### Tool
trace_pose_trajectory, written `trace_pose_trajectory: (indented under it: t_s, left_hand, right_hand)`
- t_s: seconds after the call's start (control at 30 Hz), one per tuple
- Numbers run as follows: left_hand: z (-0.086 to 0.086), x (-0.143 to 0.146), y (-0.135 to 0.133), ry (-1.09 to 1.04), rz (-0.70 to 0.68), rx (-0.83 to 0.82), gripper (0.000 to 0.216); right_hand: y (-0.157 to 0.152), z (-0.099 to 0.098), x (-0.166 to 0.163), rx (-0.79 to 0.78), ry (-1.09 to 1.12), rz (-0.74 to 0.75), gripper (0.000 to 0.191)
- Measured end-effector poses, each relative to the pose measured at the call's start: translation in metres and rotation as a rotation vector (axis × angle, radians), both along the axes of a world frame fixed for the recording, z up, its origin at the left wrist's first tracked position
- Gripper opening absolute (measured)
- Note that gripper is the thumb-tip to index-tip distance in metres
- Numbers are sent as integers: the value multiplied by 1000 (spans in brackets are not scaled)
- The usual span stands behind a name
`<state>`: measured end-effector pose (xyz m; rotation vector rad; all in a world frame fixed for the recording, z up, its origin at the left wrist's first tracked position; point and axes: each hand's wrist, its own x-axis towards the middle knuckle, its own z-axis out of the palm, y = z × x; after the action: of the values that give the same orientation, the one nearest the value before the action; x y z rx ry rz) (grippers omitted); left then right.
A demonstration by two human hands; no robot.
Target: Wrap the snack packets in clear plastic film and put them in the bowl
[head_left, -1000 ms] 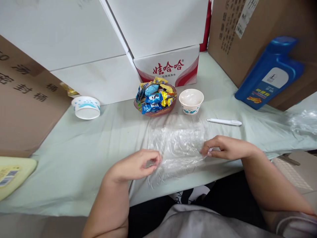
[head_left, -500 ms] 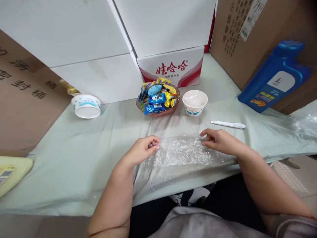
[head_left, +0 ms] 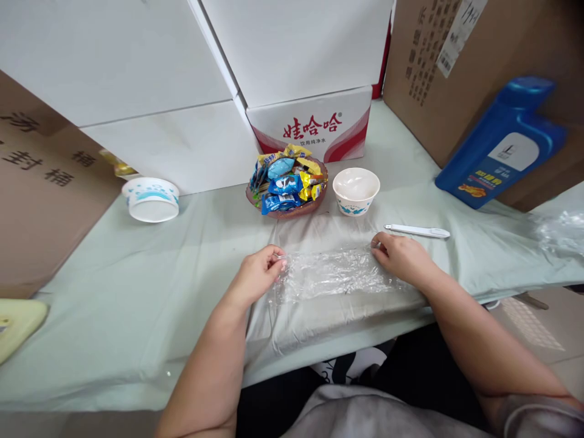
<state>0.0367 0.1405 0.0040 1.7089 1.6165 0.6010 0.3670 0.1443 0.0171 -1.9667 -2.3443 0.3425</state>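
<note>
A crinkled sheet of clear plastic film [head_left: 333,274] lies folded over on the pale green tablecloth [head_left: 137,286]. My left hand [head_left: 258,275] pinches the film's left end with curled fingers. My right hand [head_left: 399,257] is closed on its right end, fingertips at the far corner. Just beyond the film stand a pink dish of wrapped sweets [head_left: 287,181] and a small white bowl [head_left: 356,190]. A white pen-like tool [head_left: 417,231] lies close to my right hand.
A paper bowl [head_left: 150,199] sits at the left. White cartons [head_left: 182,79] and brown cardboard boxes [head_left: 456,55] wall the back. A blue jug [head_left: 497,146] leans at the right, with more crumpled film [head_left: 561,228] beside it. A yellow item [head_left: 18,319] lies at the left edge.
Both hands have carried the near edge of the film away from me, folding the flat sheet over into a narrower strip farther from the table's edge.
</note>
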Motion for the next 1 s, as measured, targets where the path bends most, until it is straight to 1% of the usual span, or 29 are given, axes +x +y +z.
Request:
trace_pose_trajectory:
  t_s: [0.07, 0.13, 0.2, 0.23, 0.27, 0.3, 0.33, 0.37, 0.4, 0.43, 0.47, 0.5, 0.53, 0.6, 0.7, 0.77, 0.83, 0.93, 0.97, 1.0]
  left_hand:
    - [0, -1, 2, 83, 76, 61, 20]
    - [2, -2, 3, 217, 172, 160, 18]
    - [6, 0, 0, 339, 280, 345, 15]
    - [9, 3, -2, 367, 310, 461, 14]
    - [12, 6, -5, 364, 293, 571, 11]
    - [16, 10, -9, 331, 205, 650, 10]
    - [19, 14, -13, 282, 49, 685, 11]
    - [21, 19, -17, 233, -151, 673, 13]
    - [23, 23, -20, 200, -354, 627, 14]
    - [24, 28, -22, 192, -525, 563, 13]
    - [24, 31, -23, 208, -644, 499, 10]
    - [23, 34, -24, 244, -703, 445, 8]
    - [22, 35, -24, 289, -712, 407, 12]
    - [19, 34, -22, 367, -656, 364, 31]
    - [16, 27, -18, 424, -553, 328, 63]
    - [14, 20, -14, 418, -498, 302, 71]
    - [12, 13, -10, 388, -370, 306, 62]
    - [8, 7, -2, 371, -102, 323, 42]
    - [6, 7, 0, 378, -60, 306, 34]
    - [5, 8, 1, 384, -49, 283, 26]
  right_hand:
    - [0, -2, 0, 7, -17, 5, 20]
    - [-1, -3, 0, 8, -31, 9, 20]
    - [-1, -3, 0, 8, -38, 11, 21]
    - [-1, -2, 0, 7, -39, 13, 21]
    - [-2, -1, 0, 7, -37, 15, 21]
    - [-2, 0, 0, 7, -33, 17, 21]
    - [-2, 1, 0, 8, -27, 17, 20]
    - [-3, 2, -1, 11, -22, 13, 20]
    - [-3, 3, -1, 15, -20, 6, 20]
    - [-3, 4, -2, 20, -22, -5, 20]
    - [-3, 5, -2, 25, -29, -18, 20]
    - [-3, 5, -2, 30, -41, -30, 21]
    - [-3, 5, -3, 34, -56, -41, 21]
    - [-2, 3, -4, 42, -88, -57, 22]
    - [-2, 0, -5, 57, -127, -59, 21]
    - [-2, -3, -6, 69, -145, -47, 20]
    - [-1, -4, -5, 76, -155, -34, 19]
    - [-1, -5, -5, 78, -161, -31, 19]
    - [-1, -5, -5, 76, -161, -31, 19]
    - [-1, -4, -5, 75, -160, -30, 20]
